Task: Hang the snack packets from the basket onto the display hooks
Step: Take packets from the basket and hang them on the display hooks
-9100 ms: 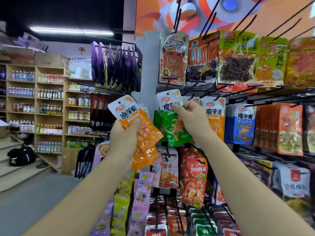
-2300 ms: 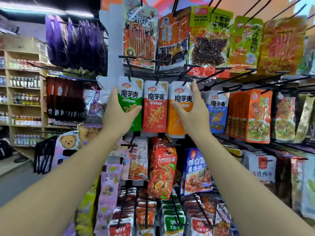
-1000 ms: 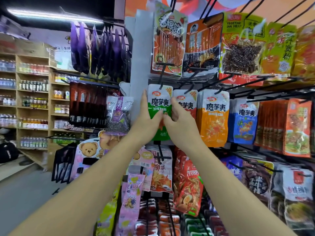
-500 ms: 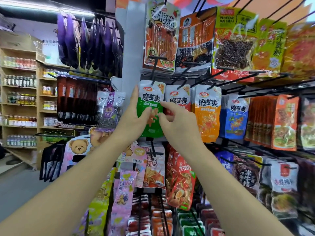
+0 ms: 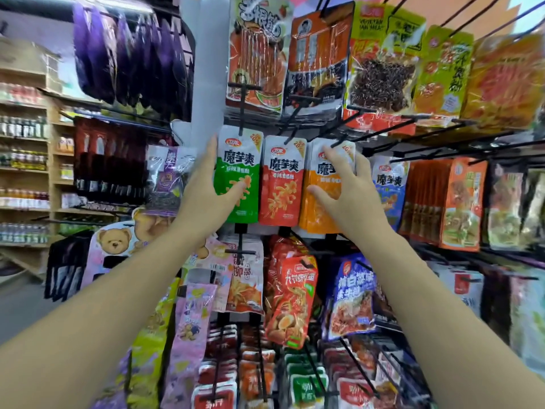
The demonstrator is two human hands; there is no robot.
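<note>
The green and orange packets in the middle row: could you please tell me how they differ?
The green packet hangs at the row's left end, the orange packet third along. The left hand lays its thumb over the green packet's lower half; the right hand covers much of the orange packet's front. Both share white tops.

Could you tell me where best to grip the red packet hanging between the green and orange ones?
Pinch the red packet at its white header, just under the hook, coming from in front. It hangs flat facing out, and the green packet and orange packet crowd both side edges, so likely only the front is free.
</note>
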